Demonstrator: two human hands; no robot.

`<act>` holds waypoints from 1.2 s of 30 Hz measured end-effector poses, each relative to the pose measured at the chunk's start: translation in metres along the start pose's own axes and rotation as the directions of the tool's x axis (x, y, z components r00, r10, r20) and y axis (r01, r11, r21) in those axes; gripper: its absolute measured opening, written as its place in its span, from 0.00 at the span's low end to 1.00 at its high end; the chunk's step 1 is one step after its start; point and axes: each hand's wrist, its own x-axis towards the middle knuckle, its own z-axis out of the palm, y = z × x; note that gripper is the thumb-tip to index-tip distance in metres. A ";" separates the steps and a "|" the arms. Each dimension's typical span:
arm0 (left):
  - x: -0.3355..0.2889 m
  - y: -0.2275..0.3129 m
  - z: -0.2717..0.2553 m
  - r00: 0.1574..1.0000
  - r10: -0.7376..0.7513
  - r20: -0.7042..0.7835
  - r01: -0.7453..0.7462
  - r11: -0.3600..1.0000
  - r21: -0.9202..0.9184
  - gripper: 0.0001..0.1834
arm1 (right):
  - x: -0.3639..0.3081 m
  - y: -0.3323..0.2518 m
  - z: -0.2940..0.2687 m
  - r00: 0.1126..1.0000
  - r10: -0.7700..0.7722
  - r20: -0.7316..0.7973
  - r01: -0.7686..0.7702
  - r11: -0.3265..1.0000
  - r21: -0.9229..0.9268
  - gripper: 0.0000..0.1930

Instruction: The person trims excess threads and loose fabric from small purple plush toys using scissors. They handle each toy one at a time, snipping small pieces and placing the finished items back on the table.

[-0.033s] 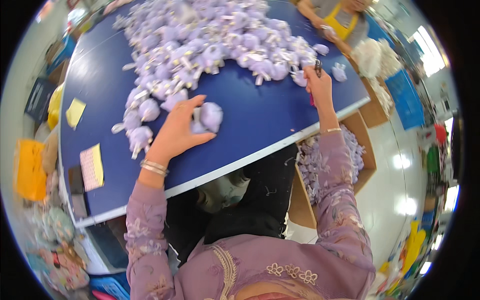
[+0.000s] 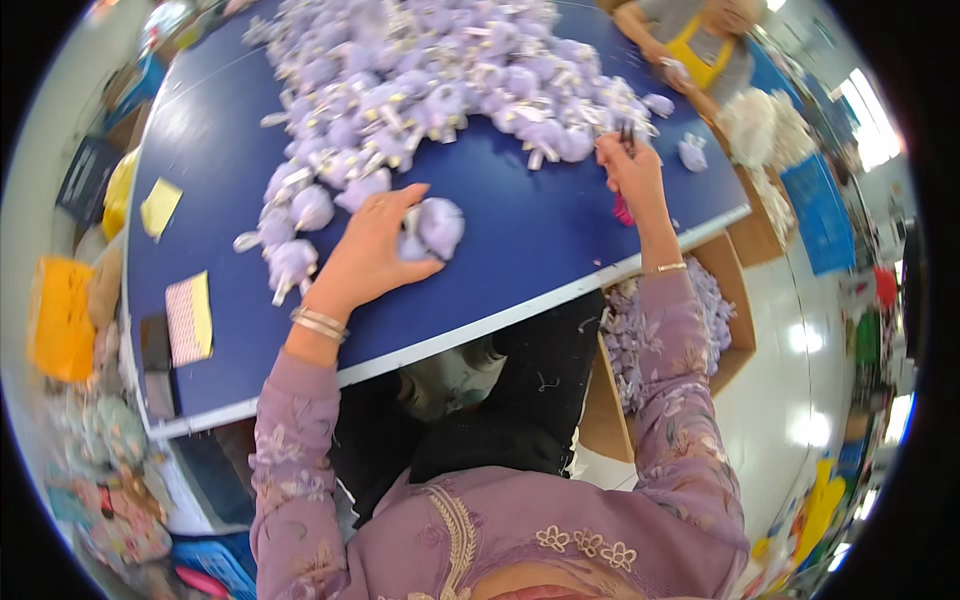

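On the blue table, my left hand (image 2: 378,245) has its thumb and fingers curved round a small lavender plush ball (image 2: 440,228). Part of the ball is hidden by the hand. My right hand (image 2: 632,170) is closed on a small tool with a pink end (image 2: 623,208) and a dark end (image 2: 627,135) poking out above the fist; its exact kind cannot be made out. Just beyond both hands spreads a large pile of similar lavender plush pieces (image 2: 400,95) with pale ribbon-like tabs. One loose piece (image 2: 692,152) lies right of my right hand.
A cardboard box (image 2: 738,300) of plush pieces stands below the table's white edge (image 2: 500,312). Paper sheets (image 2: 188,318) and a dark flat object (image 2: 157,365) lie at the left. Across the table sits a person in a yellow apron (image 2: 690,50), near a blue crate (image 2: 820,215).
The whole view has shifted slightly. My left hand stays round the plush ball, which looks turned a little. The tool in my right hand has tilted, showing more of its pink end.
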 end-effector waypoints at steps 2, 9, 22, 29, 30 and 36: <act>0.003 -0.010 0.004 0.999 0.006 -0.037 -0.004 0.999 0.051 0.36 | -0.019 -0.034 0.045 0.928 0.018 0.373 0.035 0.990 -0.134 0.11; 0.005 -0.027 0.001 0.986 -0.051 -0.161 0.052 0.999 0.007 0.32 | -0.007 -0.057 0.153 0.689 -0.020 0.724 0.261 0.939 -0.222 0.15; 0.004 -0.019 0.008 0.987 0.030 -0.160 0.004 0.978 0.207 0.23 | -0.021 -0.046 0.144 0.465 0.015 0.885 0.243 0.959 -0.144 0.29; 0.004 -0.022 0.007 0.988 -0.042 -0.151 0.062 0.990 0.125 0.25 | -0.022 -0.044 0.151 0.559 0.116 0.821 -0.015 0.991 -0.130 0.22; 0.005 -0.018 0.005 0.988 -0.045 -0.144 0.065 0.989 0.133 0.26 | -0.021 -0.043 0.150 0.567 0.123 0.815 -0.048 0.992 -0.116 0.21; 0.011 -0.025 0.009 0.971 -0.167 -0.168 0.180 0.981 0.065 0.27 | -0.025 -0.041 0.153 0.585 0.101 0.805 -0.148 0.989 -0.016 0.19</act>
